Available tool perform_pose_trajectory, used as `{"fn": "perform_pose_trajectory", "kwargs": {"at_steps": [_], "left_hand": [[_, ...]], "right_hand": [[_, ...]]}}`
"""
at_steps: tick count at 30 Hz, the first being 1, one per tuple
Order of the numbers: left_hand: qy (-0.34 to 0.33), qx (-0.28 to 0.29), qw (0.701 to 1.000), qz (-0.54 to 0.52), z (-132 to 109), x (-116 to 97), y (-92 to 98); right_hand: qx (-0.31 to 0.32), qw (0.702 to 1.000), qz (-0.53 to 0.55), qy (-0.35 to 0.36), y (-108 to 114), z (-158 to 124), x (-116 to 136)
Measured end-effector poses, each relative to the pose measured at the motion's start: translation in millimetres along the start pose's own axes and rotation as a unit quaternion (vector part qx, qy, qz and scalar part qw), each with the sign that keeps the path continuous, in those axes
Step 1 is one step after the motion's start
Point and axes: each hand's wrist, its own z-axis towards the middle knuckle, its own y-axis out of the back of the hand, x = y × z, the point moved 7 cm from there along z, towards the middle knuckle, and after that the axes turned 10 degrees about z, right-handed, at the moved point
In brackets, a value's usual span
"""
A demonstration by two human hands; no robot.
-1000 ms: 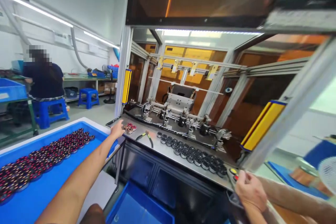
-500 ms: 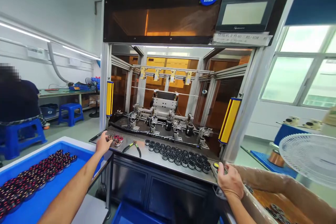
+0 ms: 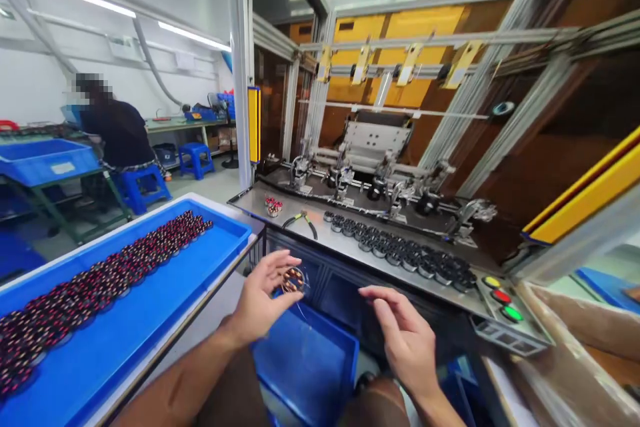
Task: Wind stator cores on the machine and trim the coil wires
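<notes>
My left hand [image 3: 263, 297] holds a copper-wound stator [image 3: 293, 280] between thumb and fingers, and thin loose wires stick out from it. To its right, my right hand [image 3: 403, 333] is raised with thumb and index finger near each other; whether anything small is between them cannot be made out. Beyond the hands, on the machine's metal ledge, lie red-marked wound stators [image 3: 273, 207], green-handled pliers [image 3: 301, 220] and rows of black unwound stators [image 3: 400, 250].
At the left, a blue tray [image 3: 200, 260] holds many wound stators. A winding machine [image 3: 377, 140] stands ahead. A button box [image 3: 515, 327] and a cardboard box [image 3: 575, 353] are at the right. A blue bin [image 3: 310, 353] sits below. A person [image 3: 117, 127] sits far left.
My left hand has come back from the ledge with a wound stator. My right hand has left the button box area and moved toward the left hand. The view has moved closer and tilted down.
</notes>
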Motion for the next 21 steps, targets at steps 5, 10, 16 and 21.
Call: {"fn": "perform_pose_trajectory", "kwargs": {"at_steps": [5,10,16,21], "left_hand": [[-0.176,0.077,0.981,0.038,-53.8,-37.7,-16.9],[-0.197,0.108,0.974,0.025,-59.6,-40.6,-22.8],[-0.066,0.170,0.978,-0.105,-62.9,-31.7,-35.6],[-0.140,0.152,0.977,-0.055,-61.4,-36.4,-38.6]], "right_hand": [[0.179,0.957,0.197,-0.117,-57.1,-29.5,40.5],[0.216,0.890,0.313,-0.251,-63.8,-42.7,39.7],[0.272,0.751,0.508,-0.322,-56.8,-66.9,10.9],[0.236,0.707,0.535,-0.398,-83.6,-102.6,8.7]]}}
